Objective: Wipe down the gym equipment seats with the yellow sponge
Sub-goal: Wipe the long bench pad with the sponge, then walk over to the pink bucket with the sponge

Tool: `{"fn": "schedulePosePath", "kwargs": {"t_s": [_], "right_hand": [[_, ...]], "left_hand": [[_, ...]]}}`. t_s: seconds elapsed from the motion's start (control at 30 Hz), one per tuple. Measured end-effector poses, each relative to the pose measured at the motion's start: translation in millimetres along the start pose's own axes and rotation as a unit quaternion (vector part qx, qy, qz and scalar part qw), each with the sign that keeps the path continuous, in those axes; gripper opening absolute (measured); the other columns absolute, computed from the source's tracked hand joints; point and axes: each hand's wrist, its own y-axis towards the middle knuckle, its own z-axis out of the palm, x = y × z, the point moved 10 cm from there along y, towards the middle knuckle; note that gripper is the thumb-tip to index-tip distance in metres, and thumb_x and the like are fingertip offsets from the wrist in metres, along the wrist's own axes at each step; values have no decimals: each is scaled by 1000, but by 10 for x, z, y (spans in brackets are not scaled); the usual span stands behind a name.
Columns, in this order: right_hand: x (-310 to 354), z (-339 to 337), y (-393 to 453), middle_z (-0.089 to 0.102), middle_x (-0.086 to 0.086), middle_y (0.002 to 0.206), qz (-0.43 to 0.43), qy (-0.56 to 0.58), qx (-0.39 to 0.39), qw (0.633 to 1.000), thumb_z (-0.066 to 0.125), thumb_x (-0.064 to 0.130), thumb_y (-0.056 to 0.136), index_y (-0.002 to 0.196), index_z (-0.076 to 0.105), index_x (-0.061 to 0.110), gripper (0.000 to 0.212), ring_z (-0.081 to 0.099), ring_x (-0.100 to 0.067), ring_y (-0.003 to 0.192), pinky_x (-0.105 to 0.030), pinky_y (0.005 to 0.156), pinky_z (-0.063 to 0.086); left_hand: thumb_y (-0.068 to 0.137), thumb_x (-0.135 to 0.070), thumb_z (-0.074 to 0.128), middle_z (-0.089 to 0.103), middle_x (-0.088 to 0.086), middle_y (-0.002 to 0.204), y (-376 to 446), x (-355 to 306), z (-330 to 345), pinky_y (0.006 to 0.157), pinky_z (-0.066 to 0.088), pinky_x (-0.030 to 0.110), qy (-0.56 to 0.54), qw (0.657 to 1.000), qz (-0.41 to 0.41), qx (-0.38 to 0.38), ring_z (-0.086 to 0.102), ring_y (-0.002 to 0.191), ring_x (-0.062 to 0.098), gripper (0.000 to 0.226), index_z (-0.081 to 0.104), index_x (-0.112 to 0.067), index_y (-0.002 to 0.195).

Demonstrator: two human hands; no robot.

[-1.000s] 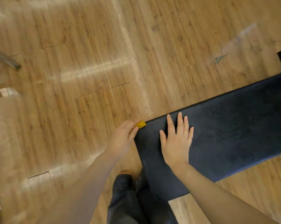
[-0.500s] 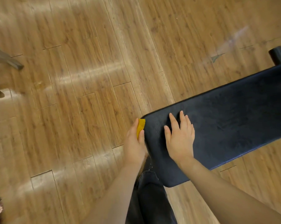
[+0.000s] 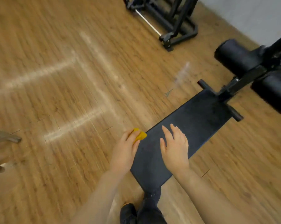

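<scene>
A wooden plank floor (image 3: pixel 72 94) fills most of the view, streaked with pale bands of reflected light. Across its lower right runs a long black padded bench seat (image 3: pixel 193 126), set at a diagonal, its near end close to the person and its far end meeting a black metal frame (image 3: pixel 243 80). Two thick black roller pads (image 3: pixel 233 57) are mounted on that frame at the right edge. At the top, well apart from the bench, stands another black equipment frame (image 3: pixel 173 18) with a silver bar. A grey wall (image 3: pixel 249 12) shows in the upper right corner.

The person's dark trouser leg and shoe (image 3: pixel 144 210) appear at the bottom, just beside the near end of the seat.

The right hand (image 3: pixel 175 147) lies flat on the seat surface, fingers straight and slightly spread, holding nothing. The left hand (image 3: pixel 125 151) is at the seat's left edge with its fingers curled round the yellow sponge (image 3: pixel 140 135), which sticks out past the fingertips and touches the edge of the padding. The picture is blurred, so finer detail of the grip cannot be told.
</scene>
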Motion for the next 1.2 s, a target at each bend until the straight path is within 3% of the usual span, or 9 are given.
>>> {"fn": "schedulePosePath", "kwargs": {"t_s": [0.1,0.2,0.33,0.47,0.63,0.83,1.07,1.13,1.2], "right_hand": [[-149,-795,-27,55,-13,136,4,-34,-72,997,68,23,87,129,60,16,43,50,-34,128,-53,105,37],[-469,-1559,-164,58,-14,132,21,-61,-134,989,73,23,83,126,63,16,44,53,-34,125,-55,103,40],[-1127,-2438,-541,58,-13,132,78,-82,-206,972,69,24,86,127,61,17,43,51,-33,126,-52,107,35],[-1935,-3108,-1103,58,-13,131,148,-93,-257,950,57,27,88,127,60,17,41,50,-32,127,-48,108,26],[-2994,-3837,-1814,59,-13,130,229,-103,-316,915,60,28,86,126,62,18,41,52,-32,124,-51,105,37],[-4241,-4530,-2611,61,-12,127,288,-115,-350,884,38,38,87,125,63,20,49,55,-32,120,-51,99,44],[-5469,-4970,-3686,63,-12,124,366,-134,-389,835,50,35,87,123,64,19,43,58,-33,117,-53,97,47],[-5816,-5030,-4033,64,-12,122,398,-149,-395,814,65,29,83,122,64,17,41,59,-33,116,-53,96,47],[-6141,-5083,-4323,65,-12,120,431,-166,-397,793,63,30,81,120,65,17,40,60,-32,114,-52,94,48]], "left_hand": [[100,-25,49,37,-10,146,109,-808,-244,102,30,18,5,997,78,16,42,130,10,39,50,-23,138],[99,-27,50,38,-8,149,161,-1689,-382,108,37,33,-24,987,154,44,43,132,16,38,49,-32,136],[101,-29,42,25,-1,157,153,-2856,-239,110,17,21,9,964,243,106,25,143,20,44,42,-25,145],[91,-13,63,51,11,139,-157,-4138,-29,100,48,40,49,913,400,67,55,121,29,40,59,-11,132],[87,-11,69,56,5,136,-737,-5556,638,103,46,36,42,850,521,70,57,119,20,48,57,-12,134],[87,-14,70,55,9,137,-1481,-6888,1591,96,46,37,34,803,590,77,59,117,29,45,60,-15,131],[89,-17,67,56,8,135,-2261,-7983,2777,93,50,38,-1,764,633,126,59,117,27,38,63,-14,127],[87,-15,69,57,8,134,-2538,-8293,3150,90,52,38,-6,741,655,148,60,115,28,39,64,-15,126],[85,-13,71,58,8,131,-2785,-8595,3504,87,53,37,-11,716,677,167,62,110,28,38,65,-15,123]]}}
